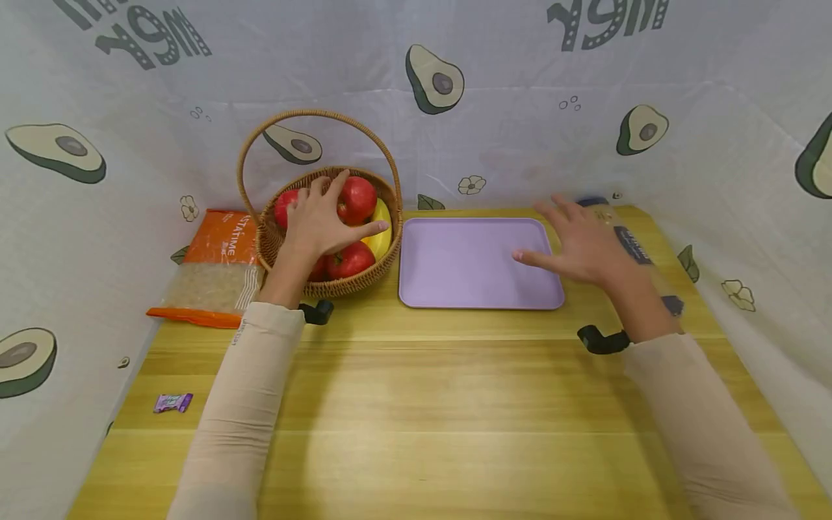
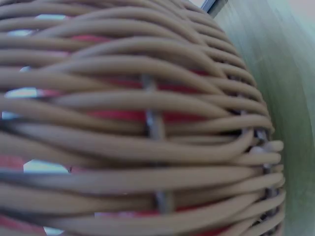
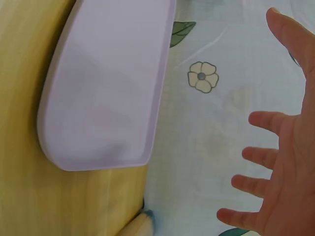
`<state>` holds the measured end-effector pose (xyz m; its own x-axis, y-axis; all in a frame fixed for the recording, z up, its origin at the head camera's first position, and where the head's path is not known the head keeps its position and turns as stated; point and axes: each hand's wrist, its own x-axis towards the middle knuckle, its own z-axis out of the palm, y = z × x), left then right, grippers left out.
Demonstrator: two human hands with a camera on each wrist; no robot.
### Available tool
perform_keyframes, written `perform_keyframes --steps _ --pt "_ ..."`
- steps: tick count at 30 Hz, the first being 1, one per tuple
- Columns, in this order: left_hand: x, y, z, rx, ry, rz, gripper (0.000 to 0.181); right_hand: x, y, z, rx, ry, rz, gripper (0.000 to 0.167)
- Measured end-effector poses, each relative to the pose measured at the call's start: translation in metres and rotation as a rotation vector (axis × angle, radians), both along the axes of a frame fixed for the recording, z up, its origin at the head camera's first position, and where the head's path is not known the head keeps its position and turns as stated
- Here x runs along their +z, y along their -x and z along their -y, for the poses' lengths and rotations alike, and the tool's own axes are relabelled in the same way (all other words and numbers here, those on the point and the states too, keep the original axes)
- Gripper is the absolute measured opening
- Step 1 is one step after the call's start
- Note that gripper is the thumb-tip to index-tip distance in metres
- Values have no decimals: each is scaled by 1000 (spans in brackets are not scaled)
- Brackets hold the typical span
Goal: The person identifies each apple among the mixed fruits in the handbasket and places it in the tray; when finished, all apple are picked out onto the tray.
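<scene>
From the head view, I see one wicker basket (image 1: 344, 287) with a tall hoop handle at the back of the wooden table (image 1: 422, 404). In it three red fruits (image 1: 357, 201) show clearly, plus a sliver of red beside the lowest one, and yellow banana (image 1: 382, 230) along the right side; how many bananas, I can't tell. The left hand (image 1: 321, 225) is over the basket, fingers and thumb spread; whether it touches the fruit isn't clear. One lilac tray (image 1: 471, 263) lies flat just right of the basket, and the right hand (image 1: 581, 245) is spread at its right end. One orange-and-clear bag (image 1: 211, 278) lies left of the basket, one small purple packet (image 1: 172, 403) nearer the front, and one long pack (image 1: 632, 244) beyond the right hand, partly hidden by it.

The left wrist view is filled by blurred basket weave, red showing through the gaps.

In the right wrist view, the right hand's thumb and four fingers stand apart, well clear of the tray.
</scene>
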<state>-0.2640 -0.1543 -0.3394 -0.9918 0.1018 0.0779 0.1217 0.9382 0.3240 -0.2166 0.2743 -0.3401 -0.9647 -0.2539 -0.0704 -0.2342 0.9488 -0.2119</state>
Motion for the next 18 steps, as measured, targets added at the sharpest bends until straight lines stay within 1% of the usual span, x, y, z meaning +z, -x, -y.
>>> perform_keyframes --steps 3,6,9,11,14,18 --pt "0 2 -2 7 -11 3 122 -3 -2 -3 3 4 -8 104" --pt "0 3 -4 27 -47 -13 122 -9 -5 -8 5 23 -10 102" --pt "-2 4 -4 49 -98 -44 120 -17 -9 -13 5 71 -10 99" --pt "-3 4 -4 53 -127 -52 118 -23 -12 -16 3 111 -3 96" --pt "-4 3 -5 44 -150 -48 116 -32 -17 -19 -6 148 7 93" --pt "-4 4 -7 43 -160 -15 114 -42 -22 -22 -19 164 12 89"
